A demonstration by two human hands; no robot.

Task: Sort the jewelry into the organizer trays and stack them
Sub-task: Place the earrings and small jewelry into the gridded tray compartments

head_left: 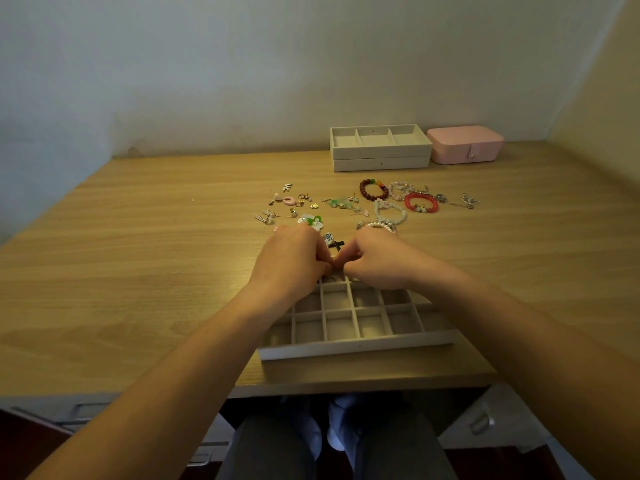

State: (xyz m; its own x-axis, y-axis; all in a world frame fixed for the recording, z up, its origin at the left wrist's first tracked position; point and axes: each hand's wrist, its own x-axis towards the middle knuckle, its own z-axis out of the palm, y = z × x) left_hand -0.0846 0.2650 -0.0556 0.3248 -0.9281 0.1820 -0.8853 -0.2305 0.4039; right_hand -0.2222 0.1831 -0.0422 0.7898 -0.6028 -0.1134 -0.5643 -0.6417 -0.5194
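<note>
Hovering hands (334, 263) curled | gridded tray (360, 327) | no legible writing

The desk (138, 271) is showing a smooth wood-grain finish, catching a soft sheen. The grid tray (356, 349) is looking matt, its cells velvety. The pink case (464, 143) is looking like smooth leatherette; the red bracelet (421, 202) is gleaming glossy.
</note>
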